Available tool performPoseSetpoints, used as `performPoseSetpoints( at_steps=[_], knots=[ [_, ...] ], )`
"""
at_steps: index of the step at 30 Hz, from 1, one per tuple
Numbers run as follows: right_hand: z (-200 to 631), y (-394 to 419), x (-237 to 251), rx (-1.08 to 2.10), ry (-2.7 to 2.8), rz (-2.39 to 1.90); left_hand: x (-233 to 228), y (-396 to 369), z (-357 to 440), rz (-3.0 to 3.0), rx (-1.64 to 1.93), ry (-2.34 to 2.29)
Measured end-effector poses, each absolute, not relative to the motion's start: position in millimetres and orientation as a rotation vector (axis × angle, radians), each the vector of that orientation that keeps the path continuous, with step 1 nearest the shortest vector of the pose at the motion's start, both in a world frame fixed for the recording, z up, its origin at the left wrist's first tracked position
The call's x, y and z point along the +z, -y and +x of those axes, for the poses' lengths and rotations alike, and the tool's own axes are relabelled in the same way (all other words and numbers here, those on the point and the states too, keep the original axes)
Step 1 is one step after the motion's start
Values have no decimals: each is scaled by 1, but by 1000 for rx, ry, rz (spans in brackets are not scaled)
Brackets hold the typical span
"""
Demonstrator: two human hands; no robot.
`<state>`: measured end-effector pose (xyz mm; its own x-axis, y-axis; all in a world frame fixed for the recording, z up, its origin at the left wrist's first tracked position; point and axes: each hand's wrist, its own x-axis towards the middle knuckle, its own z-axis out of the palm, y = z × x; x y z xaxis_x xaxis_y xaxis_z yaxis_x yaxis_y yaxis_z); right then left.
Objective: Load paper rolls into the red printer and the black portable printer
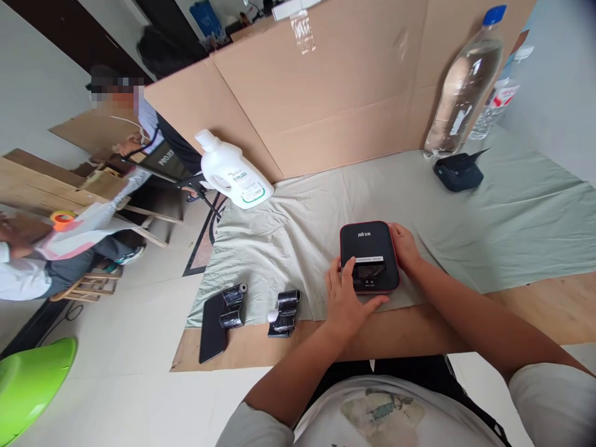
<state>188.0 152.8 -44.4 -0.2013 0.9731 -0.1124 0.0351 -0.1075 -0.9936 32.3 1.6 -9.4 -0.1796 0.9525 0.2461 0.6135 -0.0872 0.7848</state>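
A flat black kitchen scale with a red edge, a small dark display and a white label strip lies on the grey-green cloth in front of me. Along its left side rests my left hand, one finger reaching onto the top beside the display and the thumb stretched along the front edge. My right hand holds the opposite side, its fingers partly hidden behind the edge. Left of the hands lie a black phone and two shiny black curled strips, one overlapping the phone and the other nearer the scale.
A white jug stands by the cardboard partition. At the back right are a large water bottle, a smaller bottle and a black case. Two people sit at the left, beyond the table; a green basin is on the floor.
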Motion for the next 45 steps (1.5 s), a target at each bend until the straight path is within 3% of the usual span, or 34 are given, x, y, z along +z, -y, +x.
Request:
performPoseSetpoints(
  at_steps=[3, 7, 11, 16, 24, 28, 34, 37, 40, 45],
  knots=[
    [198, -138, -28, 1000, 1393, -1223, -11, -10, 12, 1435, 1248, -1600],
    [204, -109, -9, 533, 1815, -802, -6, -32, -8, 938, 1291, -1389],
    [200, -89, -20, 192, 1970, -524, -2, -55, -8, 808, 1227, -1242],
    [196, -78, -44, -65, 1928, -662, -16, -72, -5, 608, 1205, -1140],
    [191, -78, -44, -161, 1863, -662, -21, -66, -13, 566, 1173, -1073],
    [192, -83, -43, -61, 1909, -589, -13, -64, -14, 692, 1122, -1144],
    [193, -87, -50, 81, 1897, -503, 18, -75, -7, 1440, 1118, -1593],
    [194, -88, -55, 120, 1868, -495, 34, -92, 8, 1900, 769, -1627],
    [198, -92, -56, 107, 1806, -538, 44, -112, 27, 2240, 198, -1702],
    [208, -101, -53, 113, 1697, -642, 49, -132, 45, 2390, -399, -1665]
  ],
)
